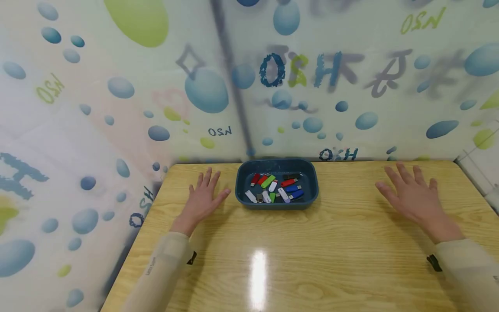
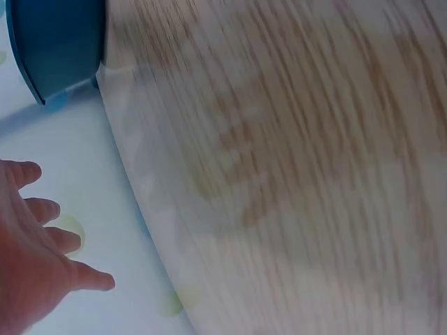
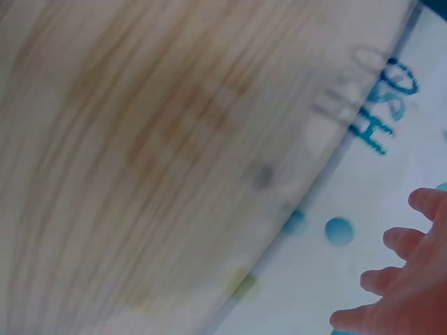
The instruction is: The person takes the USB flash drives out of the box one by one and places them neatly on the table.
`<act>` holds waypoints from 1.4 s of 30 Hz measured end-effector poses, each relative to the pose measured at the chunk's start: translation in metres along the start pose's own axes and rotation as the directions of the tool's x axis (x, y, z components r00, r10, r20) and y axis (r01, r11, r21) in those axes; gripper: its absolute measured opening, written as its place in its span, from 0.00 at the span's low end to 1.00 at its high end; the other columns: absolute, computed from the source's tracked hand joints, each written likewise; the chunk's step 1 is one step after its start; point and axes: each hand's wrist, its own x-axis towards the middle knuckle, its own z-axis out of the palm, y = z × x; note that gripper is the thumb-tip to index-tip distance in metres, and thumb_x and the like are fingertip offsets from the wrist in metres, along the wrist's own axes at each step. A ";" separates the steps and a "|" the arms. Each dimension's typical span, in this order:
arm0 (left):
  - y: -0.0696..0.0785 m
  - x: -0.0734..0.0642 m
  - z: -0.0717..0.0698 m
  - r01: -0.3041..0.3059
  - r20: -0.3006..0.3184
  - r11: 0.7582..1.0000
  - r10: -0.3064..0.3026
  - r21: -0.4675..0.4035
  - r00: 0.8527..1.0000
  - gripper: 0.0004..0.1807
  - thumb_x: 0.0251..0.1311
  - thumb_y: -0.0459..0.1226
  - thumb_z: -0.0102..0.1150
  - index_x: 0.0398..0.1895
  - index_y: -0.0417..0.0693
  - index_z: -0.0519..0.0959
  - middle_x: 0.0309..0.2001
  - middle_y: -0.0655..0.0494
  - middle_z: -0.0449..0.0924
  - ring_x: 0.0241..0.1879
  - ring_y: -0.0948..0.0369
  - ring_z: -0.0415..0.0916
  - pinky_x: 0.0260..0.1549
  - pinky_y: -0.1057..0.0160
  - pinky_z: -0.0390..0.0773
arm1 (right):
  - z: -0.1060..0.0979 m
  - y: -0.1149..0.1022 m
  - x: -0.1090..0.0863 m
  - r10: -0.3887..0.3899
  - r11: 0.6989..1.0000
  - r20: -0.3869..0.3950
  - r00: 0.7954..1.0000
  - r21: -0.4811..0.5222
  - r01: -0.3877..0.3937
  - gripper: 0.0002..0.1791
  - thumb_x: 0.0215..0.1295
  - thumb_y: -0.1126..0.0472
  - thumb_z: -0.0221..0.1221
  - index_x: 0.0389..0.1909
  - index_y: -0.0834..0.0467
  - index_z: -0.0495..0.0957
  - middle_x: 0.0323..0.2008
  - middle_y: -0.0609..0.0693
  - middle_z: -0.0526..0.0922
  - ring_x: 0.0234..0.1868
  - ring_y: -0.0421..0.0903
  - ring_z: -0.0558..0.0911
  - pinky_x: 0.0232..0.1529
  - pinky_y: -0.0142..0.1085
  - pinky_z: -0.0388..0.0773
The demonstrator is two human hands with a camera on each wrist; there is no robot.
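A dark blue rectangular bin (image 1: pixel 277 206) stands at the table's back edge in the head view. Inside lie several USB flash drives, among them a green one (image 1: pixel 268 181), a red one (image 1: pixel 289 182) and a blue one (image 1: pixel 293 188). Just left of the bin is my left hand (image 1: pixel 200 201), fingers spread and holding nothing. My right hand (image 1: pixel 415 197) is farther off, to the right of the bin, its fingers likewise spread with nothing in them. In the left wrist view, the bin's side (image 2: pixel 59 42) shows at the upper left, beyond the left fingers.
The wooden table (image 1: pixel 343 251) reaches back to a curtain (image 1: pixel 331 52) printed with blue and green drops. More of this curtain hangs along the left side (image 1: pixel 97 173). A bright glare streak crosses the tabletop near the middle.
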 end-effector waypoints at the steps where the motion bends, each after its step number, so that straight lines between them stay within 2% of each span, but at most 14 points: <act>1: 0.001 0.000 0.001 -0.003 -0.003 1.000 0.003 -0.018 1.000 0.46 0.73 0.66 0.43 0.84 0.50 0.52 0.83 0.43 0.39 0.80 0.37 0.35 0.66 0.19 0.45 | 0.001 -0.004 0.001 -0.004 1.000 -0.001 1.000 0.003 0.004 0.44 0.81 0.35 0.40 0.84 0.57 0.43 0.80 0.70 0.39 0.76 0.78 0.32 0.61 0.84 0.31; 6: 0.011 0.001 0.006 -0.009 -0.021 0.993 0.007 -0.118 1.000 0.43 0.75 0.61 0.47 0.83 0.48 0.53 0.83 0.42 0.44 0.80 0.37 0.40 0.68 0.22 0.49 | 0.006 -0.025 0.005 -0.027 0.999 -0.002 1.000 0.046 0.027 0.43 0.81 0.35 0.40 0.84 0.56 0.43 0.80 0.70 0.41 0.76 0.78 0.34 0.61 0.84 0.34; 11: 0.020 0.003 0.014 -0.016 -0.053 0.975 0.004 -0.222 0.999 0.40 0.77 0.57 0.48 0.82 0.44 0.56 0.81 0.40 0.49 0.79 0.36 0.45 0.73 0.32 0.52 | 0.008 -0.051 0.008 -0.048 0.994 0.005 0.999 0.103 0.048 0.43 0.81 0.36 0.41 0.84 0.57 0.43 0.80 0.70 0.42 0.76 0.79 0.37 0.62 0.83 0.35; 17: 0.032 0.007 0.020 0.010 -0.083 0.946 -0.039 -0.325 0.996 0.39 0.77 0.57 0.48 0.79 0.41 0.61 0.79 0.40 0.55 0.78 0.39 0.52 0.75 0.38 0.56 | 0.014 -0.083 0.014 -0.061 0.982 0.030 0.998 0.182 0.055 0.46 0.80 0.35 0.44 0.83 0.61 0.46 0.79 0.72 0.46 0.75 0.80 0.43 0.63 0.83 0.41; 20: 0.040 0.008 0.021 0.067 -0.107 0.897 -0.126 -0.437 0.986 0.35 0.76 0.53 0.51 0.75 0.39 0.66 0.75 0.40 0.65 0.73 0.41 0.63 0.71 0.41 0.65 | 0.018 -0.097 0.016 -0.053 0.970 0.010 0.999 0.237 0.049 0.44 0.80 0.36 0.45 0.81 0.65 0.51 0.76 0.73 0.55 0.74 0.78 0.54 0.66 0.77 0.53; 23: 0.046 0.010 0.024 0.117 -0.131 0.827 -0.224 -0.550 0.966 0.29 0.76 0.47 0.54 0.70 0.38 0.72 0.67 0.40 0.75 0.65 0.43 0.75 0.65 0.44 0.75 | 0.021 -0.110 0.017 -0.028 0.955 -0.034 0.999 0.293 0.037 0.41 0.81 0.39 0.45 0.77 0.68 0.59 0.71 0.72 0.67 0.68 0.73 0.68 0.63 0.70 0.66; 25: 0.050 0.012 0.026 0.152 -0.121 0.774 -0.283 -0.615 0.952 0.26 0.75 0.45 0.55 0.67 0.38 0.75 0.63 0.41 0.78 0.60 0.44 0.79 0.59 0.47 0.80 | 0.023 -0.118 0.019 -0.012 0.942 -0.058 0.998 0.334 0.031 0.38 0.82 0.41 0.46 0.73 0.69 0.65 0.64 0.70 0.75 0.62 0.70 0.75 0.59 0.67 0.73; 28: 0.054 0.015 0.030 0.195 -0.087 0.707 -0.342 -0.680 0.936 0.22 0.75 0.44 0.55 0.63 0.38 0.77 0.60 0.42 0.80 0.55 0.47 0.82 0.50 0.52 0.86 | 0.028 -0.130 0.024 -0.002 0.926 -0.073 0.997 0.377 0.030 0.33 0.81 0.43 0.48 0.67 0.69 0.72 0.56 0.67 0.82 0.55 0.65 0.81 0.55 0.62 0.77; 33: 0.060 0.018 0.032 0.235 -0.025 0.592 -0.397 -0.771 0.918 0.19 0.75 0.41 0.55 0.61 0.37 0.79 0.56 0.40 0.80 0.40 0.51 0.86 0.40 0.58 0.88 | 0.041 -0.146 0.033 0.006 0.914 -0.070 0.998 0.405 0.023 0.28 0.81 0.47 0.51 0.60 0.69 0.78 0.49 0.64 0.85 0.47 0.59 0.83 0.50 0.56 0.81; 37: 0.061 0.020 0.033 0.227 -0.012 0.534 -0.406 -0.815 0.914 0.18 0.75 0.37 0.55 0.59 0.35 0.80 0.54 0.39 0.79 0.36 0.53 0.84 0.37 0.58 0.89 | 0.049 -0.151 0.039 0.018 0.906 -0.055 0.998 0.423 0.007 0.26 0.80 0.48 0.53 0.58 0.68 0.80 0.45 0.61 0.86 0.42 0.55 0.83 0.45 0.50 0.82; 42: 0.060 0.023 0.036 0.212 -0.013 0.493 -0.413 -0.844 0.911 0.16 0.74 0.35 0.56 0.58 0.33 0.80 0.52 0.39 0.80 0.38 0.55 0.82 0.34 0.61 0.88 | 0.054 -0.152 0.044 0.036 0.899 -0.051 0.998 0.438 -0.010 0.23 0.79 0.51 0.55 0.56 0.68 0.81 0.42 0.60 0.86 0.37 0.52 0.80 0.39 0.43 0.79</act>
